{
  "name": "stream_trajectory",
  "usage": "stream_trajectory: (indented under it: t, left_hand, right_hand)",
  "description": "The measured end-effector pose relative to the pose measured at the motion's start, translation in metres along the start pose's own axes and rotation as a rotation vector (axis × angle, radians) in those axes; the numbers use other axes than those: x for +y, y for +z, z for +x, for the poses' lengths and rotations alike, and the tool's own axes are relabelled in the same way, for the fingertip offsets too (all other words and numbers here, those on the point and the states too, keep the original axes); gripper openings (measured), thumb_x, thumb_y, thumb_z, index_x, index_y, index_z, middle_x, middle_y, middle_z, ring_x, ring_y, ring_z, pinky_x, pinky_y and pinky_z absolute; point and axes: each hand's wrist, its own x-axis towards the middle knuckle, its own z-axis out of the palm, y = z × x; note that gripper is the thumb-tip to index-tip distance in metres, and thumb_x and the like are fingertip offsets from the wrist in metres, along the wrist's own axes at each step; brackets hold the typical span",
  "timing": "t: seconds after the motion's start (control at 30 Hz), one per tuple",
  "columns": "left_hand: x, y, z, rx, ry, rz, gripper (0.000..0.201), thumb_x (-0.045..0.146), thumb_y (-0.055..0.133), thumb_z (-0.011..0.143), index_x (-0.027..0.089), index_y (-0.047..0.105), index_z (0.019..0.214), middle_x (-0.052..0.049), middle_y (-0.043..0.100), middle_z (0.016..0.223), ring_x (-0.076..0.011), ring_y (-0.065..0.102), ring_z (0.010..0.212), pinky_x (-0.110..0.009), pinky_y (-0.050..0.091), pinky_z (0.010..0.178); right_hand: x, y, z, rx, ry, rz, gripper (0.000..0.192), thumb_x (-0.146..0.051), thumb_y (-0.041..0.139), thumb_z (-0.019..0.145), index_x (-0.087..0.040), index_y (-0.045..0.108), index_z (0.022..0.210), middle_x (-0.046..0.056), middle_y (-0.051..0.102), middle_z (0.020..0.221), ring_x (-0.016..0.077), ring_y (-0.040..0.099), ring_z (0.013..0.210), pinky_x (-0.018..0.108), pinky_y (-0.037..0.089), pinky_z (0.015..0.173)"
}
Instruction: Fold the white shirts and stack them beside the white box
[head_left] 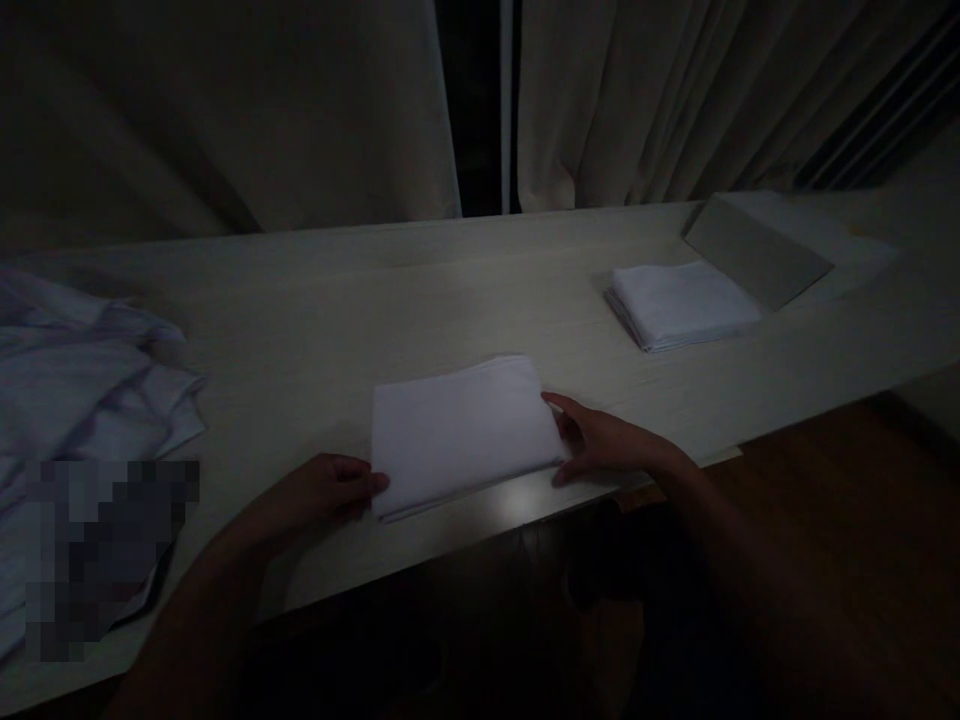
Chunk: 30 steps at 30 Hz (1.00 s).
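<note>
A: What is seen around the folded white cloth [465,430], starting with the biggest things?

B: A long pale table [315,310] is laid under it, with curtains [225,110] hung beyond the table's far edge. The cloth is placed close to the table's near edge, about midway along. Left of the cloth, a heap of loose white fabric [82,400] is spread, well apart from it. Bare tabletop is left open behind the cloth. To its far right a stack of folded cloths [679,305] is set, and a flat grey board [754,250] is seen just beyond that.

A: And the cloth itself?

B: It is folded into a neat rectangle, slightly skewed, layers shown at the near edge.

A: The hands?

B: The left hand [322,490] is rested at the cloth's left near corner, fingers curled and together. The right hand [611,440] is laid at its right edge, fingers loosely spread; a pinch cannot be told.
</note>
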Motion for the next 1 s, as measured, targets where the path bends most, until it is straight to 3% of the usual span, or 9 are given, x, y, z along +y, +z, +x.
stream_trajectory:
  t: [0.17, 0.3, 0.37, 0.47, 0.57, 0.7, 0.83, 1.0]
  left_hand:
    - [0.003, 0.008, -0.012, 0.026, -0.049, -0.016, 0.051, 0.068, 0.057, 0.074, 0.018, 0.060, 0.067, 0.002, 0.052, 0.056, -0.0118, 0.042, 0.049, -0.025, 0.028, 0.051]
    - [0.010, 0.026, -0.030, 0.127, 0.036, 0.057, 0.048, 0.063, 0.063, 0.070, 0.019, 0.065, 0.090, -0.004, 0.067, 0.083, -0.0199, 0.059, 0.071, -0.029, 0.043, 0.065]
    - [0.009, 0.045, -0.037, 0.293, 0.075, 0.150, 0.048, 0.059, 0.066, 0.067, 0.020, 0.062, 0.097, -0.005, 0.067, 0.091, -0.0230, 0.061, 0.081, -0.032, 0.045, 0.071]
    - [0.003, 0.077, -0.041, 0.613, 0.084, 0.267, 0.042, 0.057, 0.059, 0.074, 0.020, 0.057, 0.095, -0.005, 0.063, 0.087, -0.0227, 0.059, 0.079, -0.034, 0.045, 0.070]
    - [-0.006, 0.098, -0.037, 0.745, 0.137, 0.298, 0.035, 0.056, 0.053, 0.080, 0.022, 0.054, 0.089, -0.003, 0.059, 0.084, -0.0211, 0.058, 0.077, -0.033, 0.044, 0.070]
    - [-0.013, 0.103, -0.033, 0.820, 0.258, 0.300, 0.026, 0.048, 0.049, 0.084, 0.023, 0.053, 0.089, -0.002, 0.056, 0.087, -0.0196, 0.056, 0.079, -0.033, 0.044, 0.072]
    - [-0.015, 0.103, -0.031, 0.861, 0.309, 0.221, 0.013, 0.037, 0.052, 0.081, 0.025, 0.053, 0.083, -0.002, 0.057, 0.087, -0.0198, 0.056, 0.082, -0.032, 0.045, 0.074]
    - [-0.019, 0.103, -0.029, 0.899, 0.347, 0.118, 0.005, 0.029, 0.054, 0.075, 0.024, 0.054, 0.076, -0.001, 0.058, 0.081, -0.0193, 0.058, 0.078, -0.032, 0.045, 0.073]
  right_hand:
    - [0.009, 0.016, 0.006, 0.133, -0.126, -0.167, 0.114, -0.039, 0.081, 0.064, -0.023, 0.015, 0.156, 0.014, 0.043, 0.149, 0.0327, 0.051, 0.125, 0.045, 0.044, 0.100]
    - [0.008, 0.025, 0.008, 0.191, -0.155, -0.267, 0.111, -0.039, 0.077, 0.067, -0.020, 0.014, 0.157, 0.016, 0.038, 0.152, 0.0353, 0.050, 0.126, 0.048, 0.043, 0.101]
    - [0.005, 0.028, 0.007, 0.229, -0.144, -0.300, 0.105, -0.040, 0.073, 0.071, -0.020, 0.015, 0.156, 0.016, 0.042, 0.150, 0.0357, 0.051, 0.124, 0.049, 0.042, 0.101]
    - [0.003, 0.037, 0.004, 0.314, -0.104, -0.323, 0.091, -0.038, 0.066, 0.076, -0.023, 0.022, 0.155, 0.013, 0.049, 0.145, 0.0337, 0.053, 0.122, 0.049, 0.041, 0.100]
    - [0.004, 0.052, -0.001, 0.459, -0.074, -0.326, 0.075, -0.032, 0.058, 0.080, -0.021, 0.033, 0.150, 0.012, 0.056, 0.139, 0.0306, 0.055, 0.118, 0.047, 0.040, 0.100]
    - [0.000, 0.070, -0.006, 0.584, -0.053, -0.414, 0.059, -0.028, 0.048, 0.088, -0.012, 0.040, 0.144, 0.016, 0.061, 0.129, 0.0289, 0.058, 0.110, 0.044, 0.040, 0.097]
    - [-0.011, 0.075, -0.010, 0.591, -0.013, -0.535, 0.052, -0.025, 0.042, 0.092, -0.010, 0.043, 0.142, 0.017, 0.062, 0.121, 0.0283, 0.058, 0.103, 0.041, 0.041, 0.093]
    - [-0.019, 0.074, -0.013, 0.596, -0.019, -0.532, 0.050, -0.023, 0.043, 0.091, -0.015, 0.046, 0.140, 0.014, 0.063, 0.112, 0.0264, 0.059, 0.096, 0.040, 0.043, 0.090]
